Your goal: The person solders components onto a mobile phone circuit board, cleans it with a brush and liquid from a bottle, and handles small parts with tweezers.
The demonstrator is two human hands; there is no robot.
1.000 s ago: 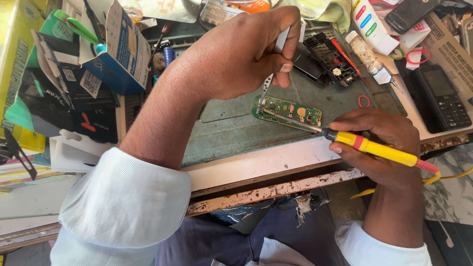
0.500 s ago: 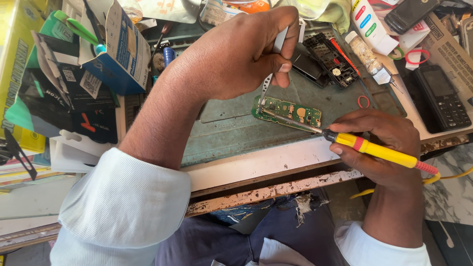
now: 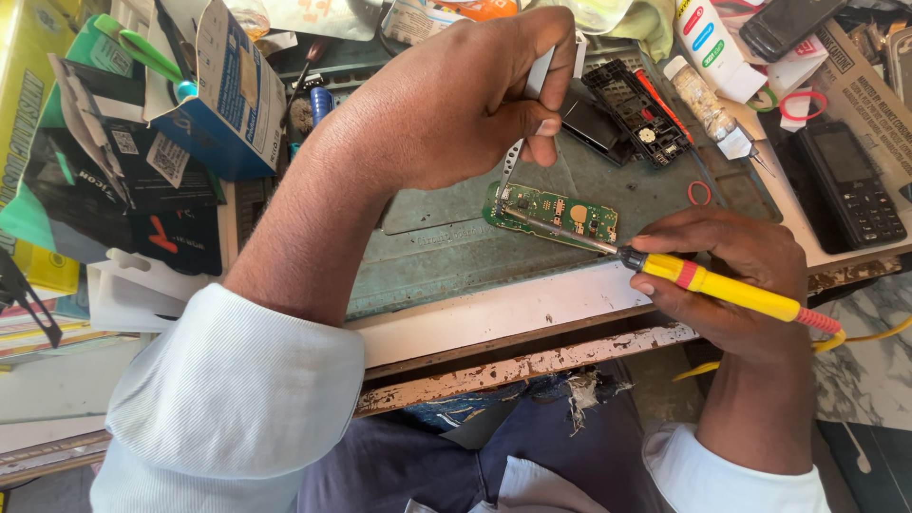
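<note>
The left hand [image 3: 446, 104] pinches metal tweezers [image 3: 521, 133], their tips touching the near-left corner of a green circuit board [image 3: 556, 215] that lies flat on the grey-green work mat [image 3: 446, 256]. The right hand [image 3: 731, 285] grips a yellow-handled soldering iron [image 3: 722, 290], whose tip rests on that same corner beside the tweezers.

A blue and white carton [image 3: 223, 90] is standing open at the upper left of the bench, leaning over dark printed packets [image 3: 104, 180] with white sticker labels. A yellow box [image 3: 28, 142] is sitting at the far left edge. A white tube with coloured oval labels [image 3: 708, 43] is lying at the top right, beside a brown cardboard box [image 3: 869, 95].
</note>
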